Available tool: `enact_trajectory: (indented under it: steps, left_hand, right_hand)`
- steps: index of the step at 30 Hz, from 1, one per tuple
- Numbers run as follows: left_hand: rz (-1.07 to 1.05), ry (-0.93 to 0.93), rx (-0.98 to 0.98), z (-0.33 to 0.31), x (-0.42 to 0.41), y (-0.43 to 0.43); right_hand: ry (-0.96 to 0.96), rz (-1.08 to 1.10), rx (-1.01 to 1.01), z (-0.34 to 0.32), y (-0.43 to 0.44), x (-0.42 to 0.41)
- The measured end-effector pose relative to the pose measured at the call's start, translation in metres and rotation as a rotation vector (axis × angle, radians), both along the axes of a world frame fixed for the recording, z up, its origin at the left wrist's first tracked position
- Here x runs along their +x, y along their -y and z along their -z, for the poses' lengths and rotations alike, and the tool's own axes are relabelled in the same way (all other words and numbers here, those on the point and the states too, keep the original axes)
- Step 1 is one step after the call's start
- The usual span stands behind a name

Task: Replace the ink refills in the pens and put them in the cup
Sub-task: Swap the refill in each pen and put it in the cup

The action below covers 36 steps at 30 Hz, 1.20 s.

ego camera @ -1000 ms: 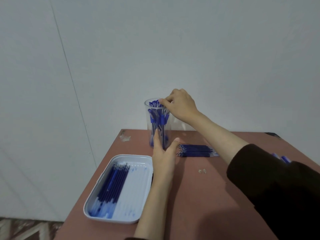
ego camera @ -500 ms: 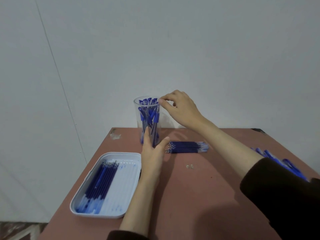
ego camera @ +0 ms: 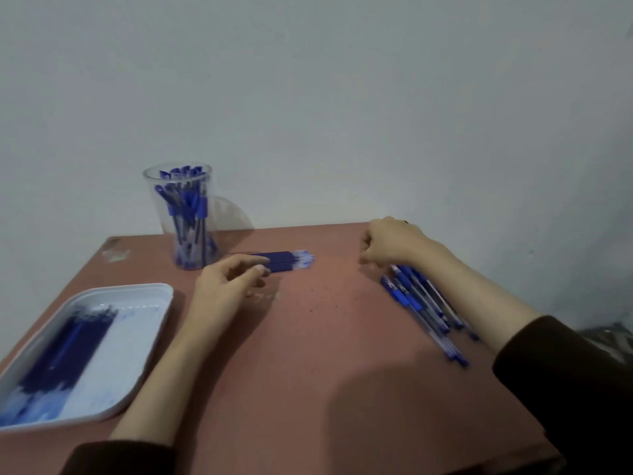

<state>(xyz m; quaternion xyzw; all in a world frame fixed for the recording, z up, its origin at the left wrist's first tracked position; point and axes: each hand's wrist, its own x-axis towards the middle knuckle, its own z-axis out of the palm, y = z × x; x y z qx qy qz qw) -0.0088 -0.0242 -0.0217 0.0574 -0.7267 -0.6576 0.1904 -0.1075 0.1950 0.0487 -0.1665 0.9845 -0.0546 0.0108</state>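
right hand (ego camera: 390, 246) curls over far end of loose blue-capped clear pens (ego camera: 423, 305), hold unclear; left hand (ego camera: 227, 286) slack, empty, beside dark-blue refill bundle (ego camera: 286, 261); best pinch one barrel only, clear plastic cup (ego camera: 181, 207) far left.

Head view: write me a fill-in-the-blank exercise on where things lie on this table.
The clear plastic cup holds capped blue ____.
The white rectangular tray lies ____ of the left hand.
The right hand is at the loose pile of blue pens on the ____ side of the reddish-brown table.
Missing: pens; left; right.
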Motion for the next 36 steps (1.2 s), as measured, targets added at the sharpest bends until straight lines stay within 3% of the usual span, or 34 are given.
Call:
enact_trajectory:
  steps: [5, 8, 13, 17, 23, 29, 36]
  left_hand:
    - [0.021, -0.002, 0.016, 0.001, 0.000, -0.001]
    - [0.026, 0.001, 0.021, 0.002, 0.000, -0.001]
    - [0.024, -0.012, 0.029, 0.001, 0.000, 0.000]
    - [0.018, -0.015, 0.037, 0.001, -0.001, 0.000]
    - [-0.022, -0.022, 0.040, 0.003, -0.003, 0.002]
    - [-0.101, -0.051, -0.012, 0.005, -0.005, 0.009]
    - [-0.072, -0.027, -0.046, 0.006, -0.003, 0.008]
  right_hand:
    - [0.145, 0.066, 0.315, -0.007, -0.014, 0.004]
    - [0.213, 0.090, 0.360, -0.007, -0.012, 0.006]
    - [0.274, 0.078, 0.215, -0.001, -0.005, 0.004]
    - [0.206, 0.033, 0.012, 0.007, 0.009, 0.004]
    - [0.125, -0.211, -0.293, 0.008, 0.049, 0.015]
    - [-0.073, -0.403, -0.413, 0.023, 0.081, 0.042]
    - [-0.160, -0.404, -0.534, 0.060, 0.089, 0.042]
